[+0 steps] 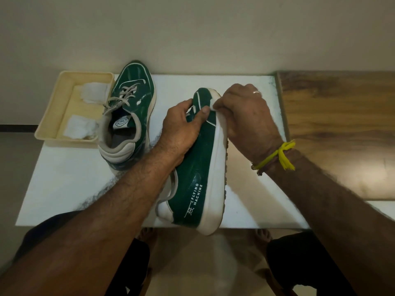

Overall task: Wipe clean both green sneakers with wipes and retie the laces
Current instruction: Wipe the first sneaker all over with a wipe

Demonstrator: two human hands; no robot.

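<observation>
One green sneaker [199, 178] with a white sole lies tilted on its side over the white table [64, 184], toe pointing away from me. My left hand [181, 127] grips its upper near the laces, thumb across the toe area. My right hand [245, 118] presses a white wipe [211, 105] against the sole edge near the toe; most of the wipe is hidden under the fingers. The second green sneaker [132, 112] stands upright to the left with its grey laces loose.
A cream tray [62, 107] at the table's back left holds two crumpled white wipes [94, 92]. A wooden surface [337, 124] adjoins the table on the right. A pale wall rises behind. My knees and bare feet show below the table's front edge.
</observation>
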